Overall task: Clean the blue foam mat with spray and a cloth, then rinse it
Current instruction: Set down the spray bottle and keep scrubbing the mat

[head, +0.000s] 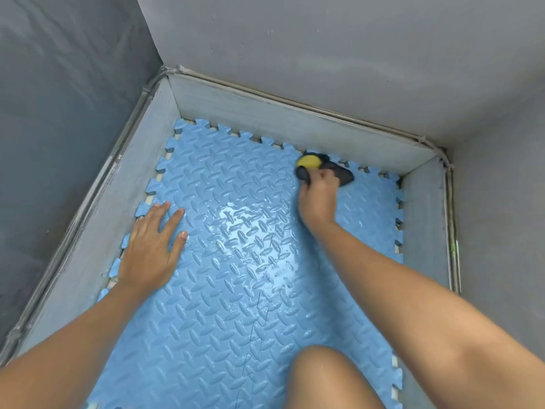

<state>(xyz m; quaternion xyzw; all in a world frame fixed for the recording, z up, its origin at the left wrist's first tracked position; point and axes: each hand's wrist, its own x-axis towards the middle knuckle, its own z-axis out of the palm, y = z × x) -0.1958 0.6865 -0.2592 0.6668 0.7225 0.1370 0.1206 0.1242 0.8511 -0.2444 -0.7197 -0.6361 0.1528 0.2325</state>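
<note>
Right hand [320, 187] gripping cloth [342, 172] at mat's [224, 290] far edge

No readable text, label, number or sign shows anywhere.

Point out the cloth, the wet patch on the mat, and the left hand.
cloth [343, 174]: head view, dark fold right of the fingers.
wet patch [236, 216]: head view, glossy centre.
left hand [150, 246]: head view, back of hand.
</note>
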